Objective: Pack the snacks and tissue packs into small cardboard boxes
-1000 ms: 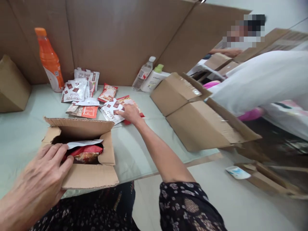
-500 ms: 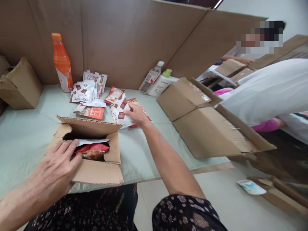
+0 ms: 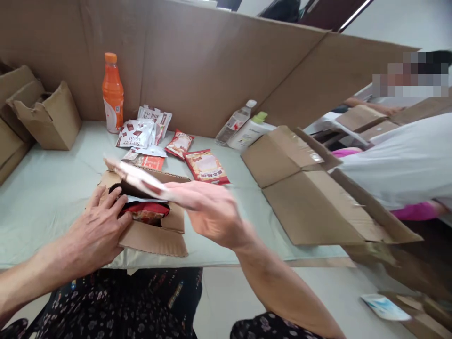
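Observation:
A small cardboard box (image 3: 151,242) stands near the table's front edge with its flaps up. Inside it show a red packet (image 3: 150,211) and a whitish sachet edge. My left hand (image 3: 102,221) grips the box's left side, fingers spread over the rim. Above the opening, my right hand (image 3: 212,207) pinches a white "Super Meal" sachet (image 3: 137,176), tilted and blurred by motion. Behind the box lie a pile of Super Meal sachets (image 3: 136,134), an orange-and-brown packet (image 3: 152,163) and two red-edged packets, one smaller (image 3: 179,143) and one larger (image 3: 206,167).
An orange drink bottle (image 3: 113,96) stands at the back. A clear bottle (image 3: 236,123) and a white green-capped bottle (image 3: 250,132) lean near the cardboard wall (image 3: 212,61). Large open boxes (image 3: 310,202) stand right, a smaller carton (image 3: 52,120) left. A person in white (image 3: 399,155) is at the right.
My right hand has lifted the Super Meal sachet off the larger red packet and brought it left and nearer, over the box. My left hand stays on the box. The view has shifted slightly.

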The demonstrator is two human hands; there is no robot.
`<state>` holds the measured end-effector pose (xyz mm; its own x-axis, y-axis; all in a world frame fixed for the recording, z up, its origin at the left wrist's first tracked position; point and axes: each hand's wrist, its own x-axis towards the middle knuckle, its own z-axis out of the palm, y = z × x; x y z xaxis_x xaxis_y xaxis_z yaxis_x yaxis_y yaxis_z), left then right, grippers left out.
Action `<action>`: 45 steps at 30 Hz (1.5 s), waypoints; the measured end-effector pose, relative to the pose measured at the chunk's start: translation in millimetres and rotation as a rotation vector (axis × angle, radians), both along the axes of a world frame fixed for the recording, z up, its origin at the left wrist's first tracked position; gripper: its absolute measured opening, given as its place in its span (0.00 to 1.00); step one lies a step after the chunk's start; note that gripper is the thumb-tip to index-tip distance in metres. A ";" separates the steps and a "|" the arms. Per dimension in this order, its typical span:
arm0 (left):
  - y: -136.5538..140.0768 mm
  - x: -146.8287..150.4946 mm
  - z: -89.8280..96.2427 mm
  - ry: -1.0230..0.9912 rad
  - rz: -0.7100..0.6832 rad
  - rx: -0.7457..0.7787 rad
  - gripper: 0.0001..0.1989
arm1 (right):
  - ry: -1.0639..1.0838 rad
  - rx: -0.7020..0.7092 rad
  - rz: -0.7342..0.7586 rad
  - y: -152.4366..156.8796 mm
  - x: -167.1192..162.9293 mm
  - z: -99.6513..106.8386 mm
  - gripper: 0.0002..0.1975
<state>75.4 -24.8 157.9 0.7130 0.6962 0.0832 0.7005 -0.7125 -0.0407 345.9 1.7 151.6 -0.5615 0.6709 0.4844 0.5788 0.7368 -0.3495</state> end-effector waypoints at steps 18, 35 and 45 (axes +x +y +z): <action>-12.7 -32.5 6.2 -0.215 0.009 0.126 0.20 | -0.505 -0.411 0.185 46.8 -57.2 6.5 0.17; 15.9 -58.1 -12.8 -0.458 0.191 -0.055 0.26 | -0.039 -0.297 0.015 21.0 3.6 -4.5 0.21; 35.8 -36.8 -34.4 -0.567 0.224 -0.002 0.20 | 0.109 -0.277 0.087 3.0 19.9 -39.2 0.27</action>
<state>38.7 11.0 123.5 0.3939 0.8248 0.4056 0.7456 -0.5448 0.3837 365.8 4.6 112.4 -0.5773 0.7378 0.3498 0.4661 0.6496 -0.6007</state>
